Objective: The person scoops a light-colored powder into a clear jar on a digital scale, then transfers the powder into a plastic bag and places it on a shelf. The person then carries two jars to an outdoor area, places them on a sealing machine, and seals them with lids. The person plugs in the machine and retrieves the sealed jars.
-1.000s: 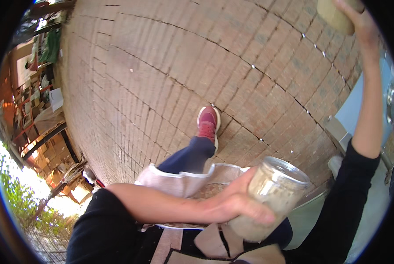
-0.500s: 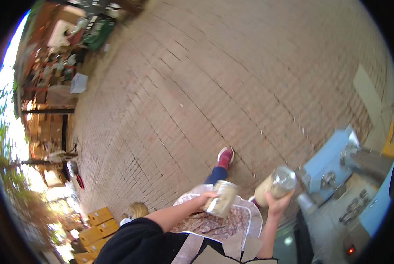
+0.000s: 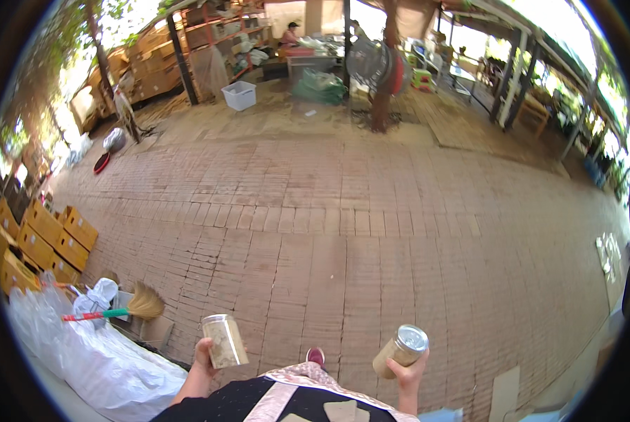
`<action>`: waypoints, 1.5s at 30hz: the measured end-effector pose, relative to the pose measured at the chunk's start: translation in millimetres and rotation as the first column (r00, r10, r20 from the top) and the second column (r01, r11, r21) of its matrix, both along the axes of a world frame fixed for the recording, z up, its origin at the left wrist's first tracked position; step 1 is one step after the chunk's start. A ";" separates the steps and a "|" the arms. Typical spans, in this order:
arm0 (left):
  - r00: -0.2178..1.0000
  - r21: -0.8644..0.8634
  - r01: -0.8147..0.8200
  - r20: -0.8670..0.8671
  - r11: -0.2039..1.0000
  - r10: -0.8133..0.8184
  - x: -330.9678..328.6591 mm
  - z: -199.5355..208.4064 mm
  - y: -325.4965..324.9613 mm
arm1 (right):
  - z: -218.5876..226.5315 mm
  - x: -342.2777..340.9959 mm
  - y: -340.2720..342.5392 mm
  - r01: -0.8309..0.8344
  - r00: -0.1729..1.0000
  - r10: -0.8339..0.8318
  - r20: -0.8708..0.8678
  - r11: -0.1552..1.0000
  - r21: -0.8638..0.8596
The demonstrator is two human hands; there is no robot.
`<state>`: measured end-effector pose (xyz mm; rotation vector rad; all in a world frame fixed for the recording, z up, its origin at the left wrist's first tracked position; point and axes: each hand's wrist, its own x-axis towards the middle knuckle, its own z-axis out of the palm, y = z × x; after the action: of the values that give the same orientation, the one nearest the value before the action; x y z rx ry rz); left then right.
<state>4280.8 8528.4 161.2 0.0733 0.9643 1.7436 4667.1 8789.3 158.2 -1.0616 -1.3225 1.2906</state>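
My left hand (image 3: 203,360) grips a clear cylindrical jar (image 3: 226,343) with pale beige contents, held nearly upright in front of me on the left. To the right, my right hand (image 3: 409,371) is wrapped round a second jar (image 3: 391,355) with similar beige contents. This jar leans to the right, and its shiny silvery lid (image 3: 412,339) faces up toward me. The two jars are well apart, each held above the brick paving. What exactly fills them cannot be made out.
On the left lie white plastic sacks (image 3: 118,376), a straw broom (image 3: 144,301) and stacked yellow boxes (image 3: 51,235). Brick paving (image 3: 294,246) stretches ahead toward a white bin (image 3: 239,96), a tree trunk (image 3: 381,105) and a large fan (image 3: 370,65). Distant people (image 3: 291,35) are near a table.
My view has swung from the blue machine toward the open yard. My hands have moved farther apart, each still holding its jar.
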 end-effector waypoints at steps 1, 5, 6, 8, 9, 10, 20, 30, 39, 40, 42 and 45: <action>0.995 -0.033 -0.096 0.013 0.995 0.096 -7.2 -5.7 2.0 | 0.8 -9.9 15.4 -0.011 1.000 0.011 0.006 1.000 -0.004; 0.947 -0.042 -0.317 0.038 0.948 0.318 -32.4 -7.6 21.9 | -2.8 -51.6 57.5 0.108 0.992 -0.115 -0.051 0.986 -0.124; 0.937 -0.043 -0.350 -0.003 0.936 0.351 -43.4 -0.9 33.6 | -0.9 -63.6 71.6 0.078 0.994 -0.087 -0.072 0.990 -0.120; 0.933 -0.010 -0.358 -0.035 0.934 0.357 -66.1 19.2 66.4 | 4.9 -92.0 98.7 0.074 0.997 -0.076 -0.022 0.991 -0.107; 0.939 0.020 -0.340 -0.041 0.940 0.340 -82.9 29.3 90.2 | 8.5 -108.7 114.9 0.072 0.997 -0.072 0.002 0.993 -0.097; 0.957 0.071 -0.285 -0.035 0.956 0.288 -94.2 33.3 109.8 | 6.4 -120.0 127.4 0.039 0.999 -0.038 0.024 0.998 -0.051; 0.829 0.077 -0.557 0.001 0.827 0.559 -230.9 13.5 250.2 | 37.5 -386.1 331.5 -0.303 0.943 0.311 0.119 0.950 -0.082; 0.005 -0.123 -0.992 -0.115 -0.009 0.993 -369.4 28.1 178.9 | 69.3 -853.7 395.7 -0.863 0.505 0.841 0.194 0.499 0.081; 0.242 0.059 -0.968 -0.053 0.245 0.969 -737.2 31.5 203.0 | 79.8 -1070.4 383.7 -0.765 0.619 0.746 0.245 0.643 -0.026; 0.340 0.186 -0.917 -0.095 0.352 0.936 -781.3 29.6 209.4 | 79.2 -1100.1 389.5 -0.758 0.632 0.740 0.228 0.652 -0.014; 0.321 0.231 -0.917 -0.063 0.327 0.945 -858.2 22.1 221.3 | 75.5 -1170.4 401.2 -0.776 0.626 0.763 0.161 0.631 0.026; 0.245 0.197 -0.951 -0.001 0.240 0.970 -939.6 7.7 228.6 | 73.8 -1303.4 399.7 -0.782 0.617 0.755 0.222 0.620 0.064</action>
<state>3341.1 8757.0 169.0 -0.4449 1.0188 3.0455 3363.8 9189.0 232.1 -0.4668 -2.1231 1.6903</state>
